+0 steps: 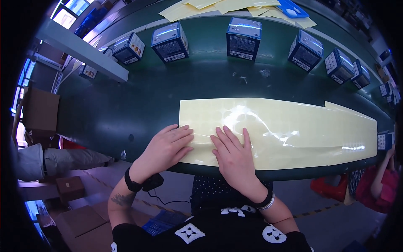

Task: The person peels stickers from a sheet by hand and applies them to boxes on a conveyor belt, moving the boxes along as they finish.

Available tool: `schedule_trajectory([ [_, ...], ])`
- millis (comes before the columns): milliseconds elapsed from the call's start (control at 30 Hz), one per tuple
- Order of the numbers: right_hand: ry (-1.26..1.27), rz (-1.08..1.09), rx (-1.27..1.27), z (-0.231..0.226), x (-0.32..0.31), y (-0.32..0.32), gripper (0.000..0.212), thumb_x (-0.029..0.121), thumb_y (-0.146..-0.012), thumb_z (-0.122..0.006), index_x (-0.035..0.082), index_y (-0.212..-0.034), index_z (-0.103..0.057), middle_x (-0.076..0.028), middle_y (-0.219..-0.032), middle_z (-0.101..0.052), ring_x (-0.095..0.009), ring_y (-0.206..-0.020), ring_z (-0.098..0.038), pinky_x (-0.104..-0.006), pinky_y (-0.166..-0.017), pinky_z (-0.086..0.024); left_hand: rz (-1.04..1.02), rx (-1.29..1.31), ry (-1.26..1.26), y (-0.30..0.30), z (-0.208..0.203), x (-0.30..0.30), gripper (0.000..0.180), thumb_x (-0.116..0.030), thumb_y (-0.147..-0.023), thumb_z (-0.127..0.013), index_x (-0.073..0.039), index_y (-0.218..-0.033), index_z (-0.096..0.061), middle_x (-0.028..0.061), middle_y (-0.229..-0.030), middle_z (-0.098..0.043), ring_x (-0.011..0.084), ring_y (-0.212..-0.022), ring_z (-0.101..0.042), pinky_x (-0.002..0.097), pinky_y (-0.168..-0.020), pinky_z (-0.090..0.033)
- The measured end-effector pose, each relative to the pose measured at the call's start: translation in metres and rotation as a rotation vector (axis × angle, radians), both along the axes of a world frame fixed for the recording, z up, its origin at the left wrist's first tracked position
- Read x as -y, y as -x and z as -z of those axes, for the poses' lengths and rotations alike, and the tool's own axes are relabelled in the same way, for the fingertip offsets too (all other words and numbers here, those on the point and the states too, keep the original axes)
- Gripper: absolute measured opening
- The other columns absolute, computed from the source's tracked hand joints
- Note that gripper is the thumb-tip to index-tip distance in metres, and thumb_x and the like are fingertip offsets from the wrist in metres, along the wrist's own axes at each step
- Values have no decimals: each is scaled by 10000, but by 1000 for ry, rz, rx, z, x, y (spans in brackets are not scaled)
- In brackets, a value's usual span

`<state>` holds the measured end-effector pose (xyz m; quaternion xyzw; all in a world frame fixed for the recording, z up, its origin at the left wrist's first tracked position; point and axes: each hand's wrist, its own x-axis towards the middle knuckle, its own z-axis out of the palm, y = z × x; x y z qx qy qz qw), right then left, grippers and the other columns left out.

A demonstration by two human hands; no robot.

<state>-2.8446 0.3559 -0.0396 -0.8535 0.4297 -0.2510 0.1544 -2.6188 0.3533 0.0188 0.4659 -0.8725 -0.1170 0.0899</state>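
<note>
A long layer of pale yellow glossy sheets [285, 126] lies on the green work surface in front of me, with faint round outlines on it like clear stickers. My left hand [168, 145] rests at the left end of the sheets, its fingers stretched over the edge and nothing visible in them. To its right, my right hand [235, 155] lies flat on the sheets near their front edge, fingers spread. Glare whitens the middle of the sheets, and what lies under my palms is hidden.
Beyond the sheets, a row of dark blue boxes, one of them a tall box [243, 40], lines the green belt [155, 88]. More yellow sheets [201, 8] and a blue tray [292, 9] lie at the back. A grey post [84, 52] slants in from the left. Another person [378, 185] sits at right.
</note>
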Motion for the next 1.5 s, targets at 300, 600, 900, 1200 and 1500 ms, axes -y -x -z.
schedule_trajectory([
  [300, 15, 36, 18, 4, 0, 9, 312, 147, -899, -612, 62, -1199, -609, -90, -1303, -579, -233, -1294, -481, -565, -1125, -236, 27, -71, 359, 18, 28, -11, 221, -18, -755, -724, 0, -971, -682, 124, -1028, -690, 296, -978, -683, 398, -824, -558],
  [600, 52, 42, 31, 12, 2, 19, 309, 165, -907, -592, 50, -1193, -612, -100, -1314, -571, -245, -1309, -469, -584, -1106, -251, 33, -110, 372, 31, 33, -16, 157, 20, -750, -707, -7, -898, -662, 133, -1069, -678, 316, -1008, -665, 396, -841, -533],
  [900, 58, 37, -23, 12, 4, 33, 347, 183, -930, -558, 40, -1247, -570, -128, -1366, -519, -269, -1339, -428, -590, -1104, -244, 80, -404, -116, 88, -58, 67, 154, -7, -759, -714, -22, -873, -612, 160, -1233, -622, 308, -1116, -607, 370, -912, -474],
  [1200, 50, 18, 30, 11, 0, 39, 365, 193, -938, -540, 29, -1264, -547, -133, -1388, -494, -266, -1364, -390, -588, -1118, -222, 222, -279, 14, 239, -42, 260, 162, -73, -803, -697, -16, -884, -568, 156, -1222, -629, 325, -1115, -599, 371, -968, -452],
  [1500, 64, 10, 6, 12, 3, 51, 379, 178, -924, -533, 10, -1263, -546, -150, -1382, -495, -282, -1365, -386, -589, -1125, -208, 110, -405, 180, 258, -6, 294, 146, -76, -811, -691, -24, -903, -591, 121, -1115, -662, 297, -1033, -626, 353, -908, -489],
])
